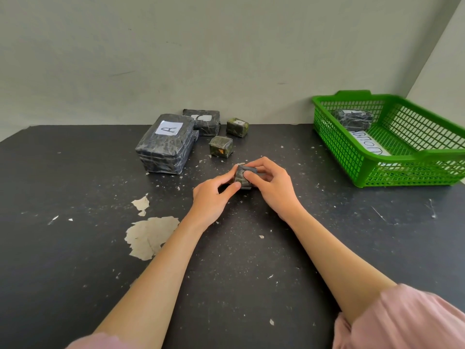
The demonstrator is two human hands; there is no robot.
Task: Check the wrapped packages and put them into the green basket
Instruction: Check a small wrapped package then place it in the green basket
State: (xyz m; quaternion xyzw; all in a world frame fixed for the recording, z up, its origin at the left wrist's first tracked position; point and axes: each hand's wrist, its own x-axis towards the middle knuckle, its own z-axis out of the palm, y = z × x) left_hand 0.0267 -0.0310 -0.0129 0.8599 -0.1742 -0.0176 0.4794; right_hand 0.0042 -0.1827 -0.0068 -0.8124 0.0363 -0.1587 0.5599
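Both hands, left hand [214, 195] and right hand [273, 183], pinch a small dark plastic-wrapped cube package [243, 177] over the black speckled table [75, 248], well apart from the green plastic mesh basket [407, 170].

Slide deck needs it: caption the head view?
Left hand and right hand hold a wrapped package at the table; package A and others wait behind, one lies in the green basket.

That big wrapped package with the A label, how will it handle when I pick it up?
The package marked A looks boxy and flat-based, so it probably won't roll or tip. Its glossy, crinkled wrap may be slippery, so two hands seem wise. It is the largest one on the table, so likely the heaviest.
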